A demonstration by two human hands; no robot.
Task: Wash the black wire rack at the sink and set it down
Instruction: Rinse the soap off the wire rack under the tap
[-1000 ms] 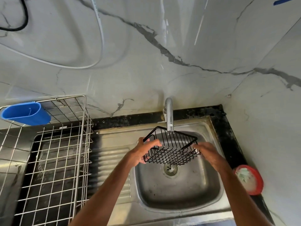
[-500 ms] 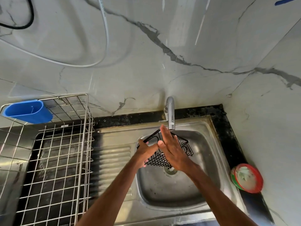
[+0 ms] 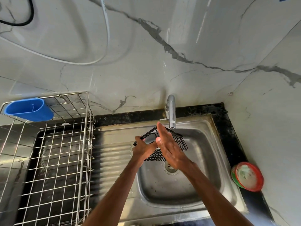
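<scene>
The black wire rack (image 3: 178, 141) hangs tilted over the steel sink (image 3: 210, 162), just below the tap (image 3: 171, 114). My left hand (image 3: 142, 147) grips its left rim. My right hand (image 3: 168, 147) lies flat with fingers straight across the rack's mesh, covering its middle. A thin trickle of water falls from the tap's spout onto the rack near my right fingertips.
A steel wire dish basket (image 3: 48, 152) with a blue plastic holder (image 3: 29, 110) stands left of the sink on the drainboard (image 3: 114, 154). A round red-rimmed soap tub (image 3: 247, 176) sits on the black counter edge at the right. Marble wall behind.
My right hand left the rack's right edge and came across onto its mesh, fingers straight. The rack tilted and shifted left under the tap; my left hand kept its hold.
</scene>
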